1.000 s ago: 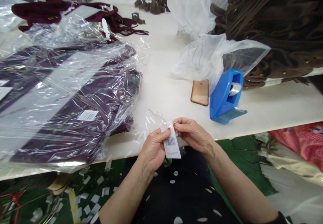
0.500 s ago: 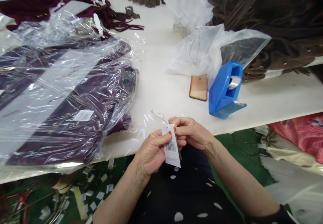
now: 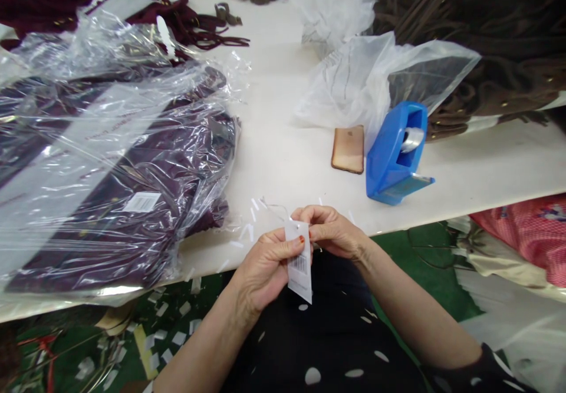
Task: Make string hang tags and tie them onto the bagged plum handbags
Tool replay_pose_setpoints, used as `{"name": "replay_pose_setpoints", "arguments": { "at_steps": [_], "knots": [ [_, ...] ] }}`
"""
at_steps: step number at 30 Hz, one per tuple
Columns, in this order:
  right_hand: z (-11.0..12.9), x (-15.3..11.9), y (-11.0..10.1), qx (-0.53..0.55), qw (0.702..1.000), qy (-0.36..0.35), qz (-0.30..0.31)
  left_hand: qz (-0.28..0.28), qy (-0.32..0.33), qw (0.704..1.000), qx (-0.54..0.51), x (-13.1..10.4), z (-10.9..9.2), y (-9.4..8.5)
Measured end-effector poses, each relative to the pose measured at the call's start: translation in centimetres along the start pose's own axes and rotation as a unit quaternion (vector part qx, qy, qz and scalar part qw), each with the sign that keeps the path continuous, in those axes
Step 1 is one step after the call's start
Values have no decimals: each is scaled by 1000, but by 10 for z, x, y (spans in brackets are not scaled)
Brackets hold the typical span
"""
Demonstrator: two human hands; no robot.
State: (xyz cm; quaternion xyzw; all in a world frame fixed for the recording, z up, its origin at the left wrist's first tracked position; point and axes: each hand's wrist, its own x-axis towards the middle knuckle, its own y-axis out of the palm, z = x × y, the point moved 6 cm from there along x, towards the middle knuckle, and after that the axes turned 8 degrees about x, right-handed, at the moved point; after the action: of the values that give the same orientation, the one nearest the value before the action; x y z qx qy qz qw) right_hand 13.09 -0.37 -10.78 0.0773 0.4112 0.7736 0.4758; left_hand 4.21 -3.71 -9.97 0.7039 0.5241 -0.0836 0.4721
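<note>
A white hang tag (image 3: pixel 299 266) with a barcode and a small hole near its top is held over my lap, just off the table's front edge. My left hand (image 3: pixel 267 263) pinches it, thumb across the front. Behind the tag's upper right side, my right hand (image 3: pixel 329 231) has its thumb and fingers pressed together at the tag's edge; its fingertips are partly hidden. A thin pale string (image 3: pixel 276 207) runs from near the tag's top to the left, over the table.
Plastic-bagged dark purple garments (image 3: pixel 190 163) cover the table's left. A blue tape dispenser (image 3: pixel 393 157) stands to the right beside a gold phone (image 3: pixel 348 150). Clear plastic bags (image 3: pixel 349 80) and stacked brown garments (image 3: pixel 499 45) lie behind. White scraps (image 3: pixel 248 228) dot the table edge.
The tag has turned and shows its front more squarely, slightly lower. Both hands remain at it. The view has shifted slightly.
</note>
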Motion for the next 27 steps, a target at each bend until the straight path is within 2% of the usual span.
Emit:
{"name": "replay_pose_setpoints", "arguments": {
  "at_steps": [3,7,9,11,14,16,18,20,22,24,27],
  "knots": [
    [0,0,-2,-4,1000,-7,-24,-38,32,999,11,-1,-3,-2],
    [10,-7,-10,-67,987,-65,-129,-85,132,986,54,-5,-13,-7],
    [15,-14,-9,-95,980,-83,-154,-94,181,973,104,-7,-16,-9],
    [16,-21,-3,-102,980,-84,-150,-115,215,955,170,-9,-18,-11],
    [18,-30,5,-123,976,-90,-154,-159,257,909,287,-15,-23,-12],
    [20,-33,8,-167,966,-104,-168,-165,281,878,350,-19,-26,-8],
    [23,-34,11,-225,950,-121,-179,-153,288,864,383,-20,-27,-5],
    [25,-33,13,-277,935,-135,-176,-150,276,864,392,-19,-25,-5],
    [28,-32,17,-320,920,-151,-169,-160,250,877,378,-16,-22,-8],
    [29,-32,21,-360,902,-165,-169,-166,222,906,320,-15,-17,-10],
    [27,-37,19,-414,875,-177,-176,-161,202,949,181,-13,-11,-10]
  ]
}}
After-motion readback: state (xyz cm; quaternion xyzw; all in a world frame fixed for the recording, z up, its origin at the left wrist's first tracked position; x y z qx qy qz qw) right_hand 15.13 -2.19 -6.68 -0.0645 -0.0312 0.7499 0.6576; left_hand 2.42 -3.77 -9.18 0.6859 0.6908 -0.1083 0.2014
